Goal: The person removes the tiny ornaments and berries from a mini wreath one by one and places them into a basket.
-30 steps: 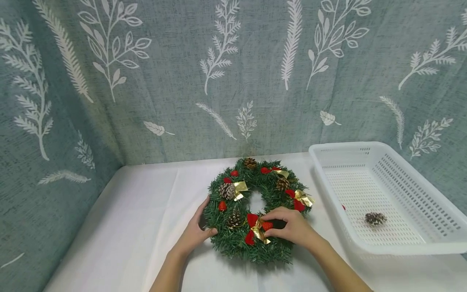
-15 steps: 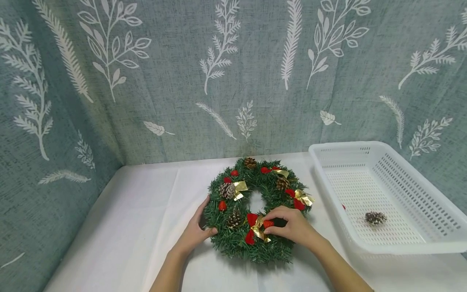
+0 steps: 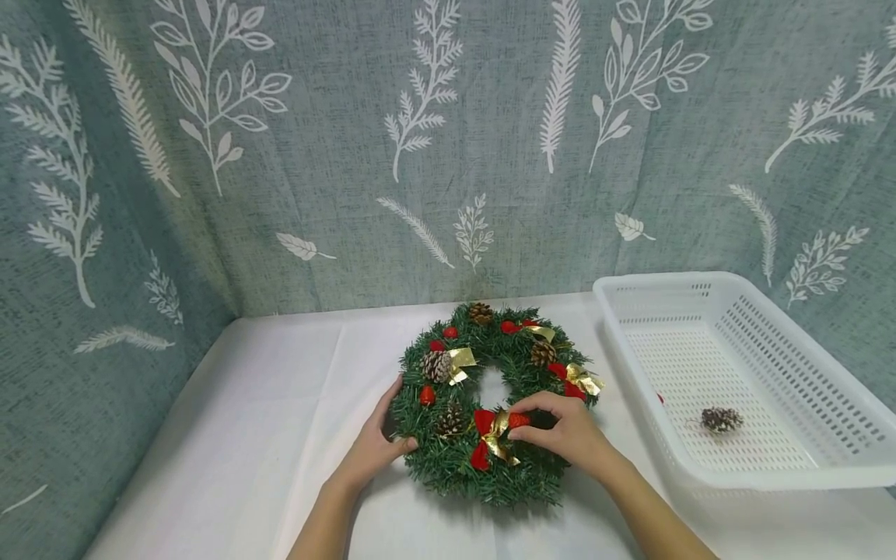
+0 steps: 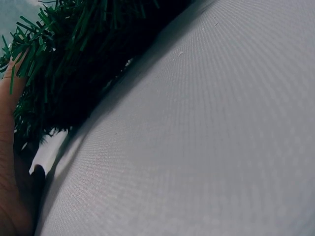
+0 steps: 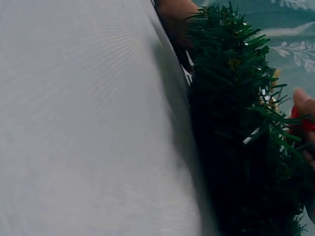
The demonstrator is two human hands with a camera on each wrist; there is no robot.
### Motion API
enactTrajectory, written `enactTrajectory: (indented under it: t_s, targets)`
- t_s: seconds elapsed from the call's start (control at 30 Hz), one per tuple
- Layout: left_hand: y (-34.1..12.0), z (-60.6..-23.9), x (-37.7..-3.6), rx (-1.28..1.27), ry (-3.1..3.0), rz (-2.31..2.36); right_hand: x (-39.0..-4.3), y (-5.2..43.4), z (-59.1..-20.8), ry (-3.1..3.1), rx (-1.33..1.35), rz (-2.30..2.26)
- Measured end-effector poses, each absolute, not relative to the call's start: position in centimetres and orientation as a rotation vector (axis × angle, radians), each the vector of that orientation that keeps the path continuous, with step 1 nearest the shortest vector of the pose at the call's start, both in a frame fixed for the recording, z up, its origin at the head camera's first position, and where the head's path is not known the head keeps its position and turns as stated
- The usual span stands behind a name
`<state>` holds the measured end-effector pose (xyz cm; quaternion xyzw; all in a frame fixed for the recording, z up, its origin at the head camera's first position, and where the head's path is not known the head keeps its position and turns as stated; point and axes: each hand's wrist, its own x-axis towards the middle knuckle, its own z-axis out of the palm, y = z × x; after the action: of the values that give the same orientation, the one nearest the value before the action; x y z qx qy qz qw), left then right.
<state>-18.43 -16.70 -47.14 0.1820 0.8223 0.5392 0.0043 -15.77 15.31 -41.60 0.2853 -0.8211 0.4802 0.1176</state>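
With one pine cone (image 3: pixel 721 419) already in the white basket (image 3: pixel 805 389), her left hand (image 3: pixel 374 447) steadies the wreath (image 3: pixel 448 467) on the table while her right hand (image 3: pixel 563 432) pinches a red berry (image 3: pixel 519 420), most decorations still attached.

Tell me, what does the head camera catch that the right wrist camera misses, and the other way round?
Only the head view shows the white basket with a pine cone inside, the leaf-print curtain, and the left hand holding the wreath's edge. Only the right wrist view shows the wreath's side, low against the tablecloth. Both show the wreath and right hand pinching a red berry.
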Motion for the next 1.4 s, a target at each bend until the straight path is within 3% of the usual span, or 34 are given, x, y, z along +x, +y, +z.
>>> enactTrajectory:
  t_s: [0.3, 0.83, 1.4]
  targets:
    - [-16.6, -47.0, -18.5, 0.545, 2.568, 1.708, -15.1, 15.9, -39.2, -2.413, 0.637, 1.680]
    - [-16.7, -47.0, -18.2, 0.575, 2.551, 1.712, -13.9, 17.4, -36.4, -2.319, 0.420, 1.400]
    - [-16.6, -47.1, -18.4, 0.589, 2.560, 1.710, -13.4, 21.6, -33.3, -2.016, 0.228, 1.501]
